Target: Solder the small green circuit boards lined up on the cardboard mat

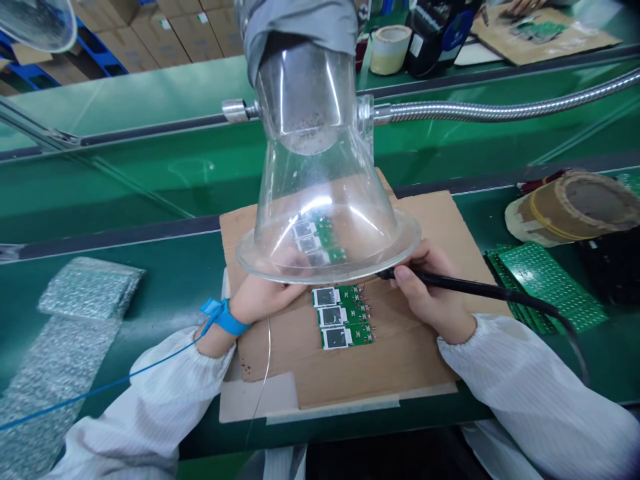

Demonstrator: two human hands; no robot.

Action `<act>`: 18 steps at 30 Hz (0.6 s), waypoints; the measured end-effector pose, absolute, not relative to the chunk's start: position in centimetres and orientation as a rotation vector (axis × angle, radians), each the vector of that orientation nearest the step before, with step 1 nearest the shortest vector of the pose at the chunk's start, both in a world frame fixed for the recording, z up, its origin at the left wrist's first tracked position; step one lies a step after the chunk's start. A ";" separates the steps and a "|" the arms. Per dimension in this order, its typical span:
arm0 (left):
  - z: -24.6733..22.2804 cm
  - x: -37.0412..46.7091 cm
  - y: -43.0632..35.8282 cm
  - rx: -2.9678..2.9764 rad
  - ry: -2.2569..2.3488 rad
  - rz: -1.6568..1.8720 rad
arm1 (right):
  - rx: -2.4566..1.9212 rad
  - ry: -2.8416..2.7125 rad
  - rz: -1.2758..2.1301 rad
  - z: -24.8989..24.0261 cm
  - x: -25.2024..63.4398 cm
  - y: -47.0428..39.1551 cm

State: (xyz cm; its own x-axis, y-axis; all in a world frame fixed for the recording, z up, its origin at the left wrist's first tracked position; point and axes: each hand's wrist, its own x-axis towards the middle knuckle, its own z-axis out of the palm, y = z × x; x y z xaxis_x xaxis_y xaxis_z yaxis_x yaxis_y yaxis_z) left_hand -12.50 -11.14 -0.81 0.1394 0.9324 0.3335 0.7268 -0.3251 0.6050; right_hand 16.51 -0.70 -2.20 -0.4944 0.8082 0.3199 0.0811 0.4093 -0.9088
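Observation:
A panel of small green circuit boards [345, 317] with grey screens lies on the cardboard, its far part seen through a clear fume hood [325, 200]. To its left is my left hand [273, 287], a blue wrist strap [227, 317] on the wrist. From this hand a thin solder wire [269, 340] trails down over the cardboard; the fingers are curled and partly behind the hood's rim. My right hand [425, 287] grips the black handle of a soldering iron [450, 283] at the right of the boards. The iron's tip is hidden by the hood.
Cardboard sheets [400, 373] cover the green bench. Stacked green boards [550, 283] and a large tape roll [580, 207] are at right. A bubble-wrap bundle [90, 287] lies at left. The hood hangs low, with a metal flexible arm [475, 110]. Another person's hand [523, 8] shows far right.

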 end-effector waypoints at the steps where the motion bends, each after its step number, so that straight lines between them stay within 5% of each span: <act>1: -0.8 -12.5 -11.2 2.122 1.612 0.977 | -0.767 -1.853 1.147 -2.3 16.5 -0.7; 18: -1.0 -12.4 -11.0 2.146 1.620 0.950 | -0.710 -2.077 1.035 -1.3 16.0 -0.7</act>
State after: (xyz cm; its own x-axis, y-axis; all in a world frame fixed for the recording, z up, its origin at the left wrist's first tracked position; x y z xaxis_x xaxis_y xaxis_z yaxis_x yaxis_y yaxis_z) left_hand -12.35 -11.00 -1.03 0.1505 0.9323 0.3289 0.7422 -0.3264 0.5854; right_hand 15.95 -0.67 -1.28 -0.6050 0.7191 0.3418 0.1605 0.5306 -0.8323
